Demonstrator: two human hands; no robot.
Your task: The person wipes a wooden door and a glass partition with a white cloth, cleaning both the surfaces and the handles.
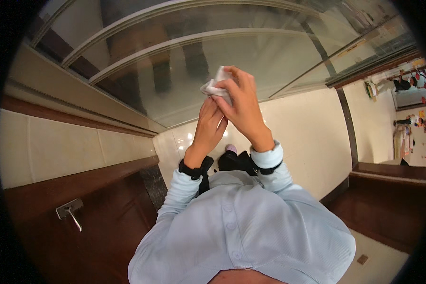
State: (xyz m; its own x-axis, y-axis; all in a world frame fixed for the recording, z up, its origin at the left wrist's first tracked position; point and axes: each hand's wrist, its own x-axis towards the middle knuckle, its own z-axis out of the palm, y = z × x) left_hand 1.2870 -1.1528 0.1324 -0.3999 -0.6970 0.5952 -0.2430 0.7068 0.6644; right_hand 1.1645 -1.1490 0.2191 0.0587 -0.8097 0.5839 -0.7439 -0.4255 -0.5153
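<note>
A crumpled, folded white cloth or tissue point(216, 87) is up in front of me, before a glass panel. My right hand point(243, 103) grips it from the right, with the thumb below and the fingers curled over it. Just to the left, my left hand point(209, 120) has its fingertips at the cloth's lower edge, close under the right thumb. Those fingertips are partly hidden, but they seem to pinch the cloth. Both wrists wear black bands over or beside light blue sleeves.
Tall glass panels point(234, 53) in pale metal frames stand ahead. On the left is a dark wooden door with a metal lever handle point(72, 213). Glossy beige tiles point(305, 142) cover the floor. People point(408, 120) appear far right through an opening, beside dark wood trim.
</note>
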